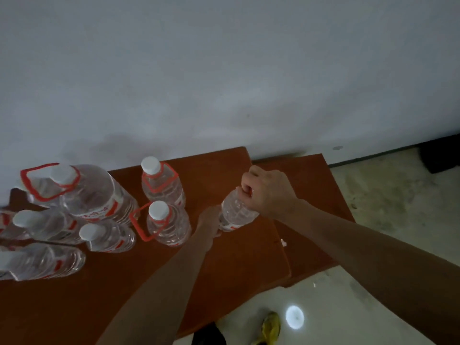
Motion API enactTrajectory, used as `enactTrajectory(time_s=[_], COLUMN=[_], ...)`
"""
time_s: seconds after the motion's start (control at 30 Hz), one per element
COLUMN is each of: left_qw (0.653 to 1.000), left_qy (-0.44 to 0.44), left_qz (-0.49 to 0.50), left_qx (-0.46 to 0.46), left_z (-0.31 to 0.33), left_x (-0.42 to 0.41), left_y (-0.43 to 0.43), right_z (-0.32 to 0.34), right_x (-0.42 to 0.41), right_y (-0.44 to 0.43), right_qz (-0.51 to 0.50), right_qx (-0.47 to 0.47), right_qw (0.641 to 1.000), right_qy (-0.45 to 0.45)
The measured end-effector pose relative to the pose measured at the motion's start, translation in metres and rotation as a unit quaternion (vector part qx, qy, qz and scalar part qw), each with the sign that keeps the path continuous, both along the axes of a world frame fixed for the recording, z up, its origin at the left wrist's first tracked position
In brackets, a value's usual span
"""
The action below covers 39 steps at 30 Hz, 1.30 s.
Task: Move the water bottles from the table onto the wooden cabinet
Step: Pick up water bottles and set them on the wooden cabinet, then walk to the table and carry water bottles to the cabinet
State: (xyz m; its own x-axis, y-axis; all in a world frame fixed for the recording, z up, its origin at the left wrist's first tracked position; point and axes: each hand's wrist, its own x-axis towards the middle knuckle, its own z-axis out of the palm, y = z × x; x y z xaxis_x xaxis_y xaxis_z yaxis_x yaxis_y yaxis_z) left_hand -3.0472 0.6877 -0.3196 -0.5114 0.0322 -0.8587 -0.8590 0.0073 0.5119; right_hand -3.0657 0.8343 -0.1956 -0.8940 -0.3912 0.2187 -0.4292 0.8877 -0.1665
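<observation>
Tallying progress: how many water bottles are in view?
7. Held bottle, right hand on its top, left hand at its side; back bottle and front bottle upright to its left; large bottle near the wall; three left-edge bottles. More may be cut off there.

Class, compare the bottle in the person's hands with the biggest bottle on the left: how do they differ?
The held bottle is smaller than the biggest bottle. The right hand covers the held bottle's top, while the biggest bottle's white cap and red handle show, untouched. Both are clear plastic with red-marked labels.
</observation>
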Motion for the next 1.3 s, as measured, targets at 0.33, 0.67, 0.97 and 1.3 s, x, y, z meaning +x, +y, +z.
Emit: enactTrajectory(time_s=[0.33,0.67,0.97,1.3], left_qw=[0.995,0.980,0.940,0.893], left_qy=[0.073,0.045,0.075,0.032], left_qz=[0.056,-0.075,-0.085,0.037], left_qx=[-0.024,-0.177,-0.321,-0.448], left_z=[0.008,0.041,0.117,0.175], left_x=[-0.015,0.084,0.182,0.416], left_y=[0.000,-0.013,-0.037,-0.116], right_z=[-0.007,0.000,0.054,0.099], right_x=[-0.039,-0.033,0.004,0.223], right_y=[-0.006,-0.017,-0.056,-0.213], right_qz=[-0.014,0.098,0.210,0.480], right_qx=[-0.041,0.021,0.150,0.092], right_qw=[0.998,0.988,0.964,0.870], right_qy=[-0.036,-0.118,-0.064,-0.065])
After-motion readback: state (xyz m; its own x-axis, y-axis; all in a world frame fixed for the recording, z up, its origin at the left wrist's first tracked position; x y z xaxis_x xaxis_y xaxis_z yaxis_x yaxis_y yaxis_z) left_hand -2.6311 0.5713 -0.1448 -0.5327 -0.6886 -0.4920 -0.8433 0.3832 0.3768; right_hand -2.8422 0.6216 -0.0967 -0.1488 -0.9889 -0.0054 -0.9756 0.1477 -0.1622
